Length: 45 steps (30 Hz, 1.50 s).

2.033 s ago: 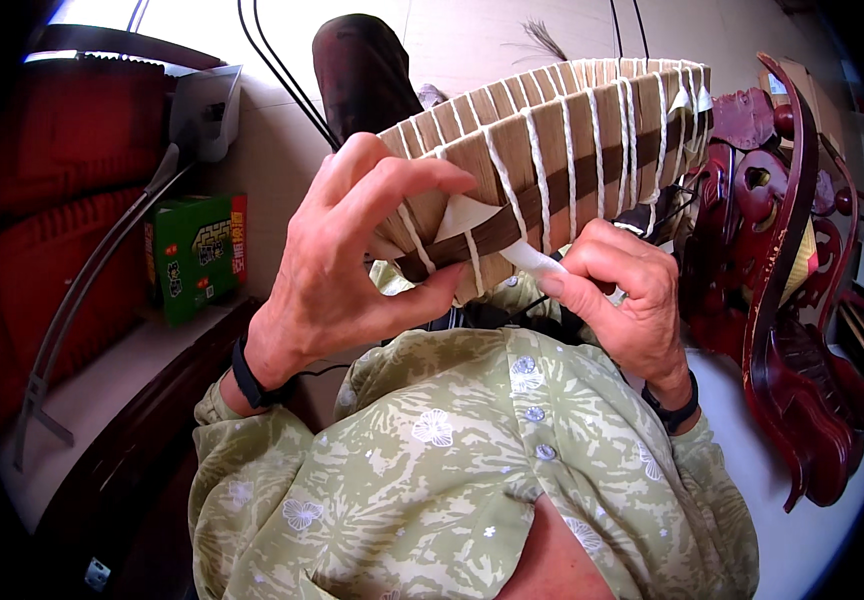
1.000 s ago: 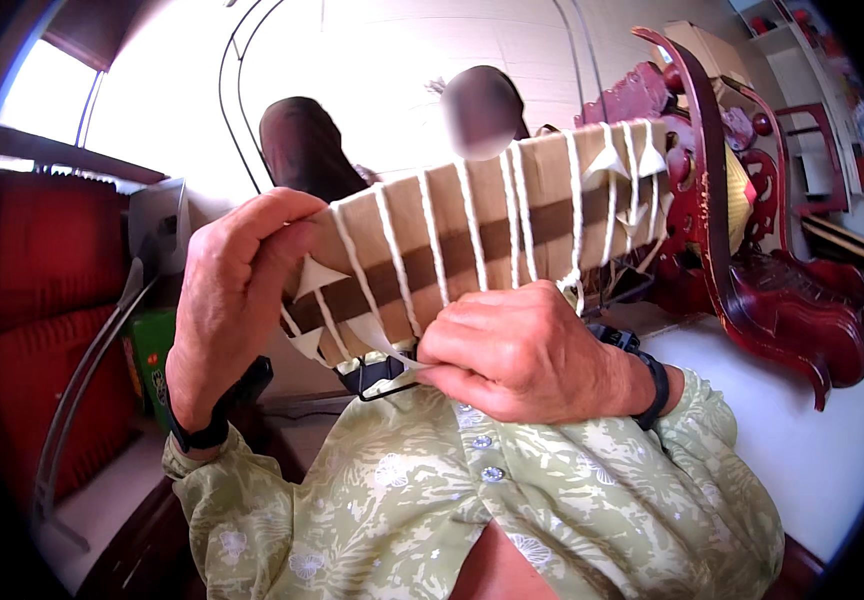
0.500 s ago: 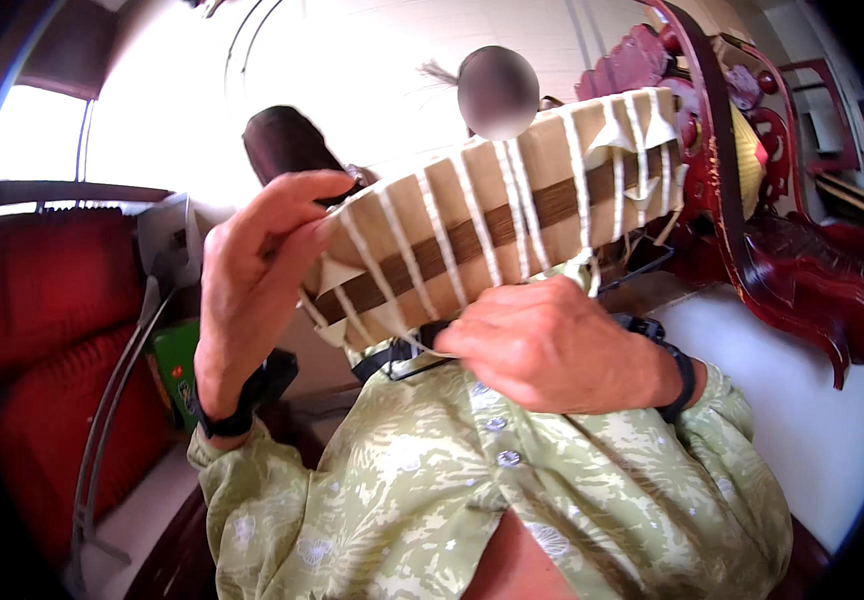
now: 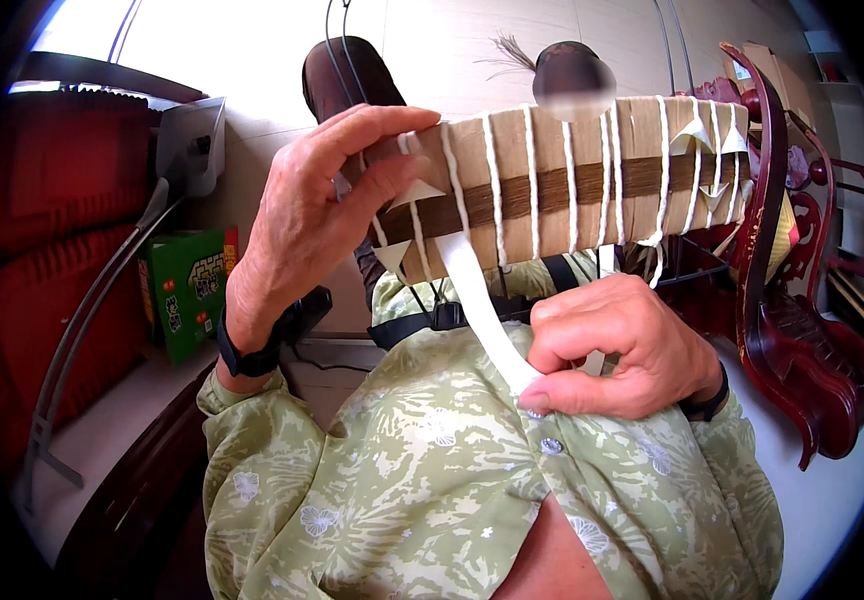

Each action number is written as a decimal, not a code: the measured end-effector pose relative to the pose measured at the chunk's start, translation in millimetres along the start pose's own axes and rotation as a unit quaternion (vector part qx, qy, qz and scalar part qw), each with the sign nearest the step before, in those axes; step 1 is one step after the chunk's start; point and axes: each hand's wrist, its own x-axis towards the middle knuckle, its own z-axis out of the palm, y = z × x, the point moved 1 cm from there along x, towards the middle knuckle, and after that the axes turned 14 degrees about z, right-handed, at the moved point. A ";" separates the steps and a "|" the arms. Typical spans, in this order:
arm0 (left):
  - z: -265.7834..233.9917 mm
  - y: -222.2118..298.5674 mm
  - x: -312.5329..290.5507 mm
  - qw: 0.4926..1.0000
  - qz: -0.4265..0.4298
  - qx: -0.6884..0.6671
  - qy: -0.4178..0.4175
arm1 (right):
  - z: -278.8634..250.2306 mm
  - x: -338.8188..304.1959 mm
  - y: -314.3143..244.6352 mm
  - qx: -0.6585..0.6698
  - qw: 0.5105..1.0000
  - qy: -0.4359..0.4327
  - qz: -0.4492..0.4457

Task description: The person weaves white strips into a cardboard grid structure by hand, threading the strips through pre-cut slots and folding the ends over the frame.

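Observation:
Across my lap lies a long tan board (image 4: 542, 190), wrapped with several white cords, with a band of dark brown fibres (image 4: 532, 205) running along its length. My left hand (image 4: 302, 190) grips its left end, thumb on the front face and fingers over the top edge. My right hand (image 4: 622, 350) is below the board, pinching the lower end of a flat white strip (image 4: 477, 300) between thumb and curled fingers. The strip stretches taut up to the board's lower edge near its left end. Small pale triangular flaps stick out under the cords at both ends.
At the right stands a carved dark red wooden chair (image 4: 767, 250). Red cushions (image 4: 62, 280), a green box (image 4: 189, 290) and a grey curved stand (image 4: 102, 350) are at the left. Two dark rounded shapes, one blurred, show behind the board, with a fibre tuft (image 4: 512, 55) beside one.
The board now lies more level and further right in view. My right hand has drawn away from its lower edge, down and right, and the white strip now shows stretched out.

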 end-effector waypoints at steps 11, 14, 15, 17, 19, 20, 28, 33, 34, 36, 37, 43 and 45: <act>33.9 18.0 -17.6 0.916 0.285 0.277 0.060 | -9.2 -6.8 2.4 0.162 0.983 -0.074 -0.043; 67.0 13.3 -29.1 0.930 0.282 0.221 0.087 | -2.9 -8.9 5.0 0.158 0.980 -0.074 -0.094; 72.1 13.3 -30.1 0.936 0.288 0.179 0.092 | -1.8 -8.7 3.8 0.141 0.981 -0.075 -0.111; 74.9 15.9 -25.4 0.932 0.321 0.129 0.105 | -2.1 -9.9 1.5 0.109 0.981 -0.075 -0.139; 75.6 9.7 -28.3 0.937 0.323 0.094 0.097 | -5.0 -12.2 2.5 0.127 0.971 -0.094 -0.182; 74.4 10.0 -28.7 0.939 0.322 0.079 0.093 | -7.6 -12.7 2.3 0.136 0.963 -0.106 -0.206; 71.1 18.1 -18.7 0.960 0.242 0.023 0.142 | -80.8 -52.0 -22.3 -0.025 0.953 -0.239 -0.185; 69.5 16.9 -12.3 0.957 0.262 0.011 0.123 | -85.6 -64.7 -5.4 -0.089 0.967 -0.113 -0.209; 70.6 19.2 -9.1 0.950 0.280 0.013 0.136 | -73.6 -57.6 1.5 -0.120 0.972 -0.021 -0.201; 75.7 25.8 -12.9 0.954 0.251 0.000 0.164 | -42.3 -33.4 9.4 -0.143 0.965 0.148 -0.160; 78.9 29.7 -16.3 0.961 0.209 -0.029 0.180 | -24.0 -21.5 9.0 -0.136 0.956 0.230 -0.125; 87.1 25.7 -19.1 0.961 0.199 -0.075 0.177 | 9.4 0.1 12.9 -0.008 0.948 0.318 -0.010; 76.2 41.7 -27.2 0.971 0.067 -0.189 0.130 | 11.6 5.0 7.7 -0.003 0.946 0.321 0.034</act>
